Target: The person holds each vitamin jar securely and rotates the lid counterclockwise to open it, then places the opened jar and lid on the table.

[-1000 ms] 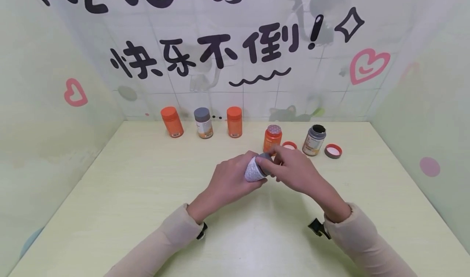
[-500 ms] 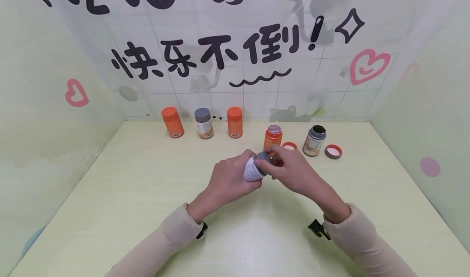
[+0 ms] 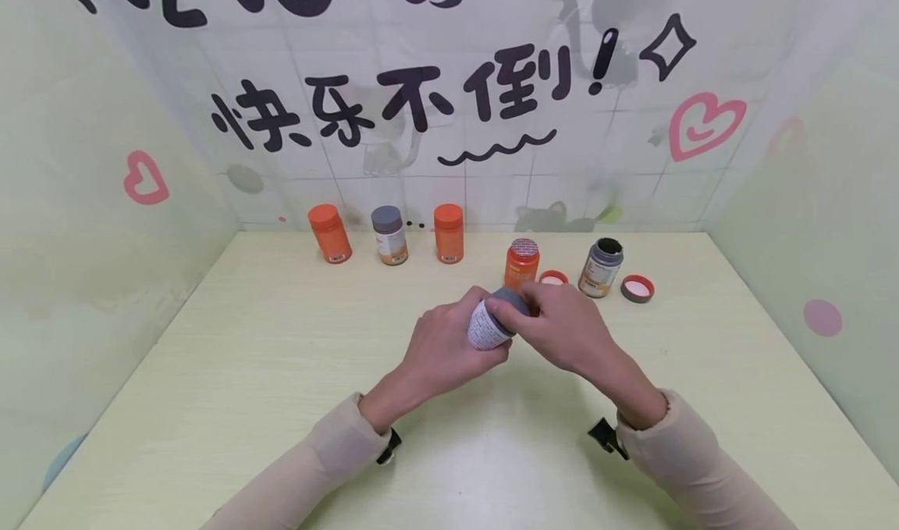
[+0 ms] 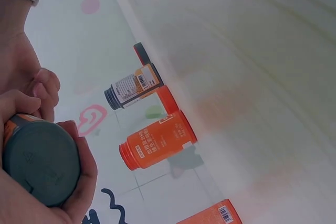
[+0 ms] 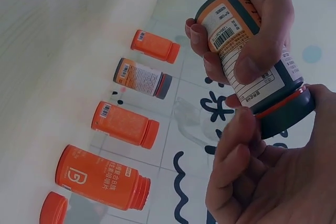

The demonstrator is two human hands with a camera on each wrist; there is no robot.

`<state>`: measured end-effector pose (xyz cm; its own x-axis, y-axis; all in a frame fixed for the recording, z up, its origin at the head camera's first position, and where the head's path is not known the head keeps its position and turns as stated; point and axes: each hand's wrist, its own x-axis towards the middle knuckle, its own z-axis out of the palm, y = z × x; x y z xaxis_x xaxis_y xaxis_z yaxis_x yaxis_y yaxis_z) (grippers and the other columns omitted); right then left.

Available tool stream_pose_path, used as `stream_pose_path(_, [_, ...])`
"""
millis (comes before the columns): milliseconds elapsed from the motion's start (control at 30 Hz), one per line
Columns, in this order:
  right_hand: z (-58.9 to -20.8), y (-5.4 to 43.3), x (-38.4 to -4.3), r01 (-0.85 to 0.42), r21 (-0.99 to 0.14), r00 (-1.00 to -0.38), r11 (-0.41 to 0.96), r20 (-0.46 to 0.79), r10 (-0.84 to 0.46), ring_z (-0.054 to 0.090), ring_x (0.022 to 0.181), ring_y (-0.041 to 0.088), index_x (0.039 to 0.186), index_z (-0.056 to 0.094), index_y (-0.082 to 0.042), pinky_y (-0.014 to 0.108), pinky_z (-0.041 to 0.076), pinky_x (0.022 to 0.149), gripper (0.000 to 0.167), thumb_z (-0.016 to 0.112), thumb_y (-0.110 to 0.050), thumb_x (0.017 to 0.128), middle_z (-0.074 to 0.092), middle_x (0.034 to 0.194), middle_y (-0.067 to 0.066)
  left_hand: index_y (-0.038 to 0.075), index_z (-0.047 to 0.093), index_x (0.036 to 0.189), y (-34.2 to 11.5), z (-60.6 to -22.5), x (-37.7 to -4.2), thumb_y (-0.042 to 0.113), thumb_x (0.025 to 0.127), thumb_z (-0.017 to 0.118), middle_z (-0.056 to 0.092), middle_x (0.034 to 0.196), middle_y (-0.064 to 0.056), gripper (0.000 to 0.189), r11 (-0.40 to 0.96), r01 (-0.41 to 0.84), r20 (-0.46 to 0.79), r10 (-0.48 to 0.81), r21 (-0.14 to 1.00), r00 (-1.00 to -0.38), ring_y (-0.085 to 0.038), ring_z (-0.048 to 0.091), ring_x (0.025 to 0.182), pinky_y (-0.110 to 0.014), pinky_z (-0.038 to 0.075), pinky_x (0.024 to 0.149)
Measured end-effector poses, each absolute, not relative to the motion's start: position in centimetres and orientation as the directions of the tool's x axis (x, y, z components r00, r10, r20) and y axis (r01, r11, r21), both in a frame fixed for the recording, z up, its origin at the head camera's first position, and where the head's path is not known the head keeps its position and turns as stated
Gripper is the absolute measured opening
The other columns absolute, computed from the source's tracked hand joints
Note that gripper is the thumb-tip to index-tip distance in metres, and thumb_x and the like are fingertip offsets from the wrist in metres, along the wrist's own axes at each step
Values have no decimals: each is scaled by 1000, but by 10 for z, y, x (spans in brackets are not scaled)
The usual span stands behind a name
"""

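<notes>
My left hand (image 3: 445,343) wraps round the body of a dark grey supplement bottle (image 3: 486,329) with a white printed label, held tilted over the table. At its upper end the grey cap (image 3: 507,302) sits between the thumb and fingers of my right hand (image 3: 572,327). Seen from the right wrist, a thin red band shows between the bottle's body (image 5: 252,66) and the cap (image 5: 289,114). The left wrist view shows the bottle's flat grey base (image 4: 42,163) in my left palm.
Behind the hands stand an uncapped orange bottle (image 3: 521,266) with a printed seal and an uncapped grey bottle (image 3: 601,268). Upturned caps lie beside them, one orange (image 3: 553,278), one grey (image 3: 637,289). Two orange bottles flank a grey-capped bottle (image 3: 389,236) at back left. Walls enclose the table.
My right fingers have shifted on the cap, and more of its top shows now. Both hands otherwise stay in almost the same place.
</notes>
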<state>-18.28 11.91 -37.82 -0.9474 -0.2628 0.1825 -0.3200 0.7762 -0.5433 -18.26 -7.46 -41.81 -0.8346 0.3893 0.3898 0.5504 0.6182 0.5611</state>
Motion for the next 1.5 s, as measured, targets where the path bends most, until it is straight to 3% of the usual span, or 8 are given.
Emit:
stream_pose_path(267, [-380, 120, -184, -375, -556, -926, 742, 199, -320, 47, 59, 16, 70, 54, -17, 30, 38, 55, 43, 61, -50, 97, 48, 63, -1, 17, 60, 112, -74, -417, -183, 27, 79, 82, 70, 84, 3, 41, 586, 564, 368, 428, 582, -825, -7, 63, 67, -22, 50, 57])
stream_pose_path(533, [-385, 119, -186, -373, -644, -922, 668, 179, -342, 48, 59, 15, 82, 63, -14, 28, 39, 54, 36, 64, -47, 97, 50, 64, -1, 18, 59, 109, -76, -418, -185, 26, 78, 79, 66, 82, 6, 38, 576, 553, 333, 448, 602, -830, -6, 60, 63, -23, 50, 54])
stream_pose_path(733, [-388, 119, -187, -391, -670, -913, 631, 195, -359, 47, 58, 14, 82, 63, -14, 27, 38, 54, 32, 66, -43, 95, 48, 63, -3, 19, 59, 108, -79, -419, -186, 26, 78, 79, 65, 81, 6, 37, 573, 560, 331, 460, 598, -824, -6, 60, 63, -23, 50, 54])
stream_pose_path(1500, [-393, 118, -188, -464, -650, -879, 602, 253, -404, 47, 56, 12, 82, 63, -16, 25, 36, 51, 27, 70, -40, 92, 47, 61, -5, 19, 59, 108, -83, -421, -189, 23, 77, 79, 67, 83, 8, 37, 535, 547, 280, 500, 644, -820, -6, 63, 69, -26, 51, 61])
